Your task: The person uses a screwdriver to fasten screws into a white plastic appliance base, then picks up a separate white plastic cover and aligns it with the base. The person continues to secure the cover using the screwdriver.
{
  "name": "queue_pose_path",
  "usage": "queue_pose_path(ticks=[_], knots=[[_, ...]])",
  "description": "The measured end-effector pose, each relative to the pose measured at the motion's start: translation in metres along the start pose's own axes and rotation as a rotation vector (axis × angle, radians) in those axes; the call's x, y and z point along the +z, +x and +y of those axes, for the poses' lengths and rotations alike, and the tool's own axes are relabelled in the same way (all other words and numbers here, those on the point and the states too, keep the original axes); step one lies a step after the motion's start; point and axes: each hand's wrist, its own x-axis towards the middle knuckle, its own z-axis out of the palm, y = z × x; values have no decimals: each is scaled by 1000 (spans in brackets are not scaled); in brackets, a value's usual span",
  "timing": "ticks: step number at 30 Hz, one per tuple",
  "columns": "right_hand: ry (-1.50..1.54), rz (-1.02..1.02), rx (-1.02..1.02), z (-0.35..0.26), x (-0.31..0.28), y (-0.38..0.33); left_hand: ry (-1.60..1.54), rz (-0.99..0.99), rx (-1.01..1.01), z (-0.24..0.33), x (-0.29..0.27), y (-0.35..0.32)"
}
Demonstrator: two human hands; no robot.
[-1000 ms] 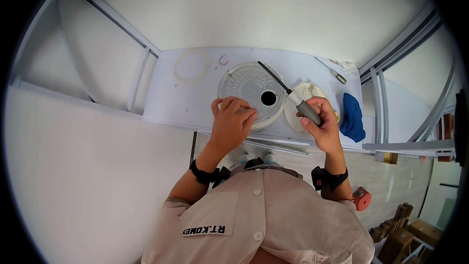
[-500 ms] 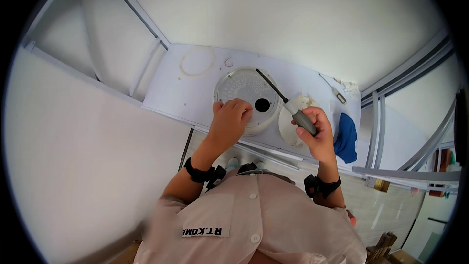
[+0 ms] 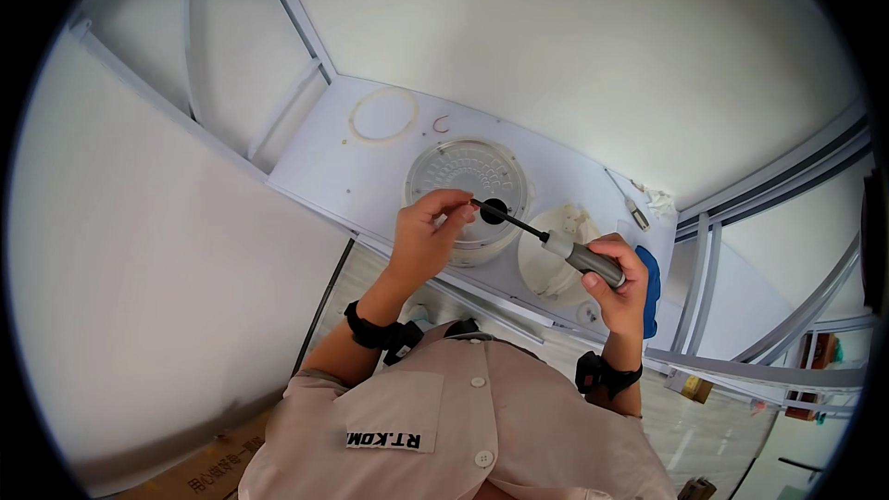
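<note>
My right hand (image 3: 627, 292) is wrapped round the grey handle of a screwdriver (image 3: 593, 264), whose dark shaft points left and slightly away from me. At its tip my left hand (image 3: 428, 236) is closed in a pinch, thumb and forefinger together. Whatever those fingertips hold is too small to make out. Beneath both hands stands a round whitish housing (image 3: 463, 162) with a clear patterned top and a dark round hole, partly covered by the left hand and the shaft. To its right lies a white round part (image 3: 544, 264) with a rough, broken-looking rim.
A second screwdriver (image 3: 637, 213) lies at the far right of the white table (image 3: 310, 153), beside a crumpled white scrap (image 3: 659, 199). A blue cloth (image 3: 653, 287) sits behind my right hand. At the far left are a pale ring (image 3: 375, 141) and a short reddish wire (image 3: 435, 125). Metal framing borders the table.
The screwdriver has swung down and its tip now meets my left fingertips. My right hand has moved slightly nearer to me. The whole view has tilted a little.
</note>
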Motion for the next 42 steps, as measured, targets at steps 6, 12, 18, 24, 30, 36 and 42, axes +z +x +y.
queue_pose_path(ticks=[6, 12, 18, 24, 30, 36, 42], knots=[[31, 4, 8, -5, -3, -1, -240, 23, -39, -5, -2, -4], [65, -39, 9, -3, -2, 2, -219, -62, -47, -6, -13, -9], [64, -72, 27, -4, -8, 3, -168, -125, -80, 2, -21, -13], [128, 172, 48, -15, -4, 7, 91, -209, 17, 10, -25, -14], [93, 390, -8, -34, 13, 24, 22, -228, 23, 6, -13, -21], [50, 279, -175, -38, 17, 30, -183, -132, 2, -4, -5, -28], [108, 212, -182, -55, 21, 34, -6, -153, 90, 0, 1, -27]])
